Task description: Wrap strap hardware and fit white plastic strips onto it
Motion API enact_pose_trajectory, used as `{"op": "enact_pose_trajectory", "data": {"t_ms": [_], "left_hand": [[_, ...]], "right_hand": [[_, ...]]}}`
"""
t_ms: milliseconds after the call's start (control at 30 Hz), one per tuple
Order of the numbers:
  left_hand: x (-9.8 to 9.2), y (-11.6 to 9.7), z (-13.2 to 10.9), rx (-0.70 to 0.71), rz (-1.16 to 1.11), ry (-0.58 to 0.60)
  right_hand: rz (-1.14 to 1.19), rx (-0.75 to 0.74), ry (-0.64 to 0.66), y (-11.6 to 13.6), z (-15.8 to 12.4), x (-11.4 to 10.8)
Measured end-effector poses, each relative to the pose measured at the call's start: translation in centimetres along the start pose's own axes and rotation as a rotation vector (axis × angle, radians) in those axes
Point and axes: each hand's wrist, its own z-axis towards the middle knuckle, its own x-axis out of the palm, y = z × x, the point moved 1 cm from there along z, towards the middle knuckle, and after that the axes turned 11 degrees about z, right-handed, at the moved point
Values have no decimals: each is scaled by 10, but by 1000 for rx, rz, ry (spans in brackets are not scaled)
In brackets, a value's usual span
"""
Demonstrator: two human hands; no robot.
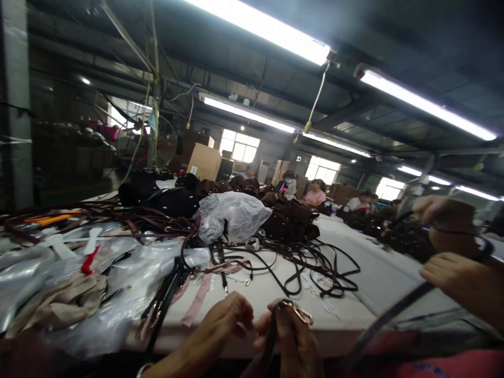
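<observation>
My left hand [228,321] is at the near table edge with its fingers curled, touching the end of a dark brown strap [271,336]. My right hand [293,341] is wrapped round that strap just below its gold clasp [300,313], which sticks up above the fingers. The strap runs down out of view between both hands. More dark straps with clasps [315,268] lie tangled on the white table [366,283] just beyond my hands.
A co-worker's hands [452,247] at the right hold another dark strap [394,312]. Clear plastic bags [232,215], brown bags [289,218] and black bags [169,199] are piled mid-table. Plastic wrap and cloth [63,294] cover the left. Other people sit at the far end.
</observation>
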Motion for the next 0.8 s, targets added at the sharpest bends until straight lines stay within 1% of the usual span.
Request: {"op": "enact_pose_trajectory", "data": {"t_ms": [33, 67, 100, 133, 200, 233, 267, 300, 333, 400, 533, 667, 800], "left_hand": [[-10, 1, -3, -61, 7, 14], [-20, 2, -7, -136, 10, 77], [-28, 4, -11, -209, -4, 171], [-35, 5, -16, -270, -42, 277], [-47, 11, -25, -335, -129, 442], [-52, 15, -28, -344, -163, 487], [-56, 20, -31, -341, -189, 508], [-59, 26, -33, -330, -209, 522], [-62, 31, -35, -316, -224, 529], [-65, 38, -39, -283, -256, 513], [-69, 40, -46, -252, -300, 395], [-69, 34, -53, -296, -241, 285], [-64, 23, -56, -233, -216, 204]], "right_hand": [[-16, 20, 60, -4, 0, 5], [-59, -20, 114, -9, 0, 10], [-127, -126, 161, -14, 1, 14], [-211, -290, 204, -18, 1, 18], [-396, -691, 298, -25, 2, 26], [-477, -869, 348, -27, 3, 30], [-544, -1002, 398, -28, 5, 35], [-600, -1093, 439, -29, 6, 38], [-650, -1142, 474, -29, 8, 42], [-721, -1188, 527, -27, 9, 49], [-776, -1251, 587, -24, 10, 57], [-752, -1270, 565, -29, 11, 60], [-749, -1263, 525, -39, 10, 61]]}}
